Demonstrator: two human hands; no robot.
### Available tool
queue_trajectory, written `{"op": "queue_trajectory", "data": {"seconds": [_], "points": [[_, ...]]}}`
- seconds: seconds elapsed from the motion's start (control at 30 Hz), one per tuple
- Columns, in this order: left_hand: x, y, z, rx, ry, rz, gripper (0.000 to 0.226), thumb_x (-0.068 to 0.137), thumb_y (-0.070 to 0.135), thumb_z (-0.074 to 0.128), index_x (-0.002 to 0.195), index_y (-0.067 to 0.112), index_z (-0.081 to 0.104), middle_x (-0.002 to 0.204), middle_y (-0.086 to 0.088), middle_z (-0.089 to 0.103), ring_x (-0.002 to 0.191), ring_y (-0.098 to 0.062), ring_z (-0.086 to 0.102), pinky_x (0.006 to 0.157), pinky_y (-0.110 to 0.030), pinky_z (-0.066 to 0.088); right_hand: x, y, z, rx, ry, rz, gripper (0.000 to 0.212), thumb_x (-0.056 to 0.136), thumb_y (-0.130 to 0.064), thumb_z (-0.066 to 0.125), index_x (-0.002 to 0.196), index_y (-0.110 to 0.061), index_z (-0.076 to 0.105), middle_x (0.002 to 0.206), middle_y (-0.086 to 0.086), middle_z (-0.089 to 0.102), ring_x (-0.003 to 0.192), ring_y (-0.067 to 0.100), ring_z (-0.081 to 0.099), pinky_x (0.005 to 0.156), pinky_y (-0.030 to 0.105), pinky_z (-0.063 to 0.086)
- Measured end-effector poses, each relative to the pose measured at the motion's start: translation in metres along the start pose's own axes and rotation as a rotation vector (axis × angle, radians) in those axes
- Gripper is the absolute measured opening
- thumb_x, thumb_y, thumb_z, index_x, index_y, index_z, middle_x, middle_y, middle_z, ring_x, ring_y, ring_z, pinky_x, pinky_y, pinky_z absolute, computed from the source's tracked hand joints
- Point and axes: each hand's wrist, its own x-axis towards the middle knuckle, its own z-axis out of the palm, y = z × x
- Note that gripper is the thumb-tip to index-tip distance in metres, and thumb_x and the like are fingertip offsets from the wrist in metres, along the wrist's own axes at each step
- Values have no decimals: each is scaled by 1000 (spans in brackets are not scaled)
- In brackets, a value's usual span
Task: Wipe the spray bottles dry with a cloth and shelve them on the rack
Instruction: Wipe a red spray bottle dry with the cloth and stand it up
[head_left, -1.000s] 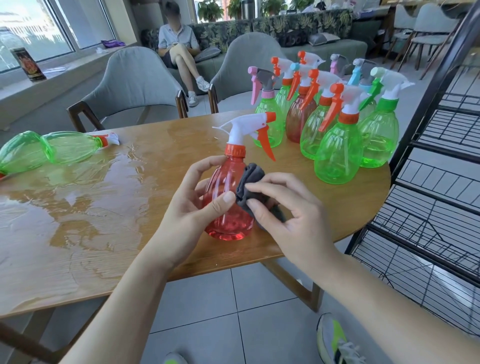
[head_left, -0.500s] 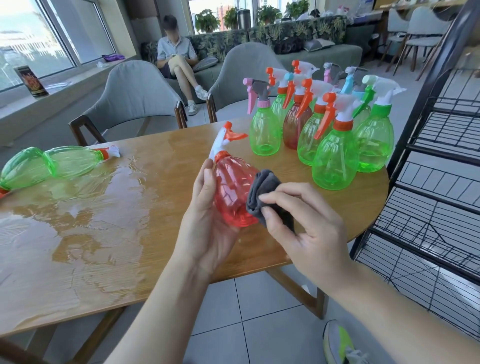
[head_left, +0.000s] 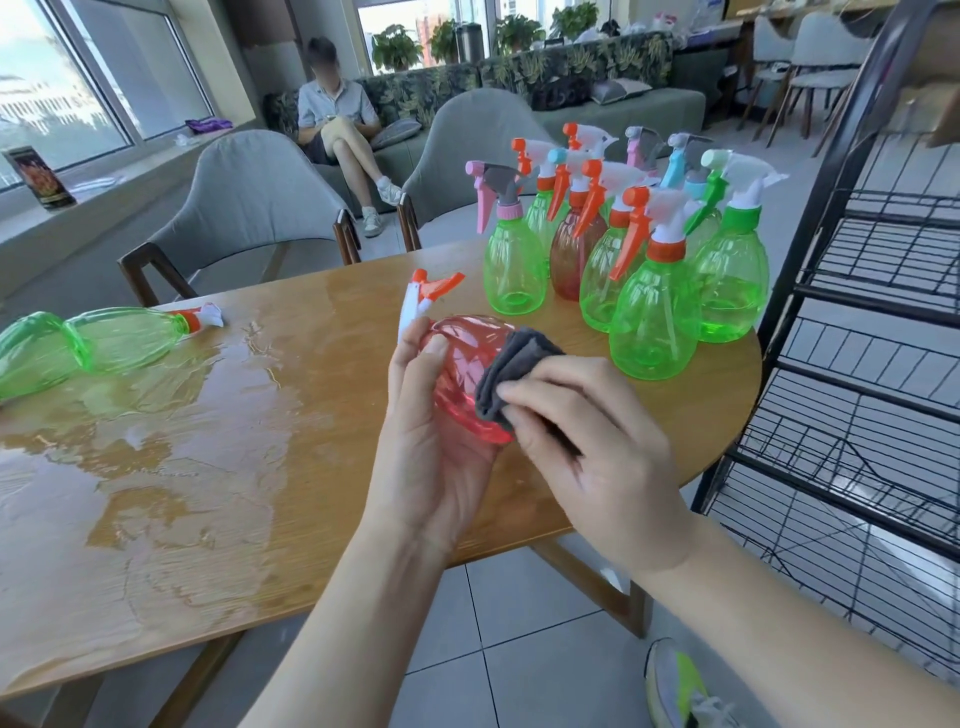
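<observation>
Head view: a red spray bottle (head_left: 467, 379) is held tilted above the near edge of the wooden table (head_left: 218, 467), its white and orange trigger head (head_left: 423, 296) pointed away and to the left. It is cradled in the left hand (head_left: 431, 457), whose fingers are curled round its left flank, while a folded grey cloth (head_left: 511, 374) is pinched in the right hand (head_left: 592, 441) and pressed against its right side. A slip is judged the main risk: the plastic looks wet, the grip covers one flank only, and a firm wipe could push the bottle out toward the tiled floor or the standing green spray bottles (head_left: 654, 312) near it. The black wire rack (head_left: 857, 364) stands at right, its visible shelves not yet loaded.
</observation>
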Motion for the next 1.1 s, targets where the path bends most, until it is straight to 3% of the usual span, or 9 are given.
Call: {"op": "queue_trajectory", "data": {"seconds": [0.17,0.3,0.4,0.47,0.57,0.8,0.9,1.0,1.1], "points": [[0,3,-3,33,18,24,32,98,27,66,128,31,55,130,-15,64,119,-38,62,80,-45,61,0,0,0,88,41,179,12,91,-7,81,103,-6,81,102,12,68,95,22,66,88,27,52],[-1,3,-4,31,82,77,31,101,24,63,130,29,54,121,-12,67,114,-36,64,90,-49,62,-6,-7,7,199,-18,250,19,84,-9,85,103,-4,81,104,11,68,93,10,64,88,20,51],[-2,2,-1,56,132,118,35,97,23,65,130,28,54,116,-11,67,107,-32,63,76,-38,63,-9,-9,11,204,-31,220,17,86,-6,85,101,-1,79,103,9,71,94,8,65,89,22,52],[-4,1,-1,71,124,102,34,99,24,68,130,30,56,124,-17,64,114,-39,60,72,-37,61,-6,-8,10,205,-8,180,13,88,-5,83,99,0,79,102,9,72,96,13,68,91,24,52],[-5,-1,-1,106,86,73,33,100,25,66,131,31,57,142,-28,58,134,-52,55,90,-50,51,2,-3,6,186,50,215,15,89,-10,81,99,0,78,103,10,68,97,22,67,91,26,50],[-7,3,3,204,99,101,38,105,21,59,142,26,52,128,-15,66,115,-32,64,97,-52,53,5,14,3,235,33,314,22,95,-19,74,113,-7,74,116,2,70,104,15,68,91,27,55],[-8,11,0,362,106,124,50,100,22,69,147,29,53,138,-11,64,113,-25,71,89,-48,61,7,15,2,286,33,441,17,96,-26,71,113,-22,69,111,-7,74,101,13,72,88,37,60],[-13,18,-11,764,27,171,68,95,27,77,149,52,45,141,-5,65,123,-27,70,98,-52,60,20,23,-3,306,79,502,18,97,-22,71,114,-28,70,108,-8,76,101,15,73,88,43,61],[-20,24,-20,957,-48,155,90,88,24,82,151,59,27,130,-2,70,113,-23,74,90,-38,63,39,31,-10,219,126,435,16,98,-18,71,113,-17,74,109,-5,76,101,8,71,90,31,58]]}}
